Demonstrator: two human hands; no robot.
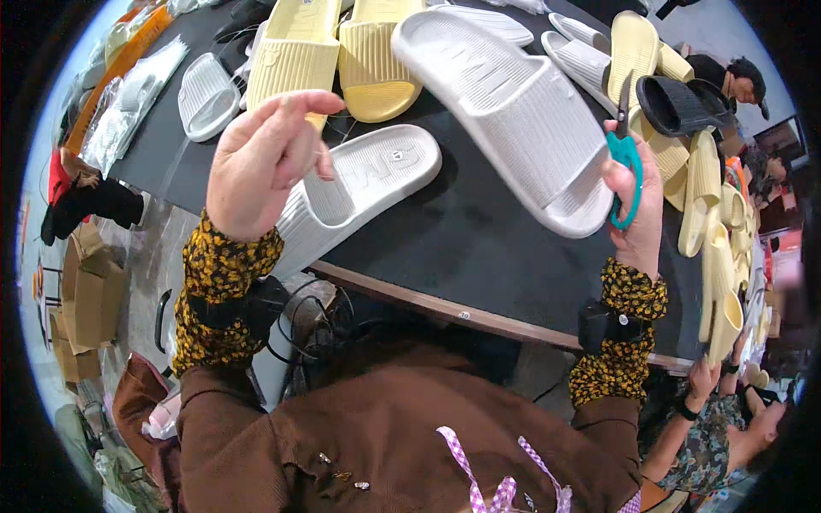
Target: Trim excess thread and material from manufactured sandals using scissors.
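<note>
My right hand [646, 184] grips the toe end of a white slide sandal [539, 124], lifted and tilted above the table. The same hand holds scissors [627, 162] with teal handles, their dark blades pointing up. My left hand [269, 162] is raised at the left, its index finger stretched out and apart from the thumb, the other fingers curled; nothing shows between them. Below that hand lies a second white slide sandal [389, 162], partly hidden by the hand and sleeve. Two yellow slide sandals [295, 56] [380, 73] lie just beyond it.
A dark table [428, 248] has a wooden front edge. Yellow sandals [701, 192] and black sandals [680, 103] crowd its right side. Clear plastic bags [137, 98] lie far left. Cardboard boxes [90, 295] stand on the floor at left. A co-worker's hand [705, 376] is at lower right.
</note>
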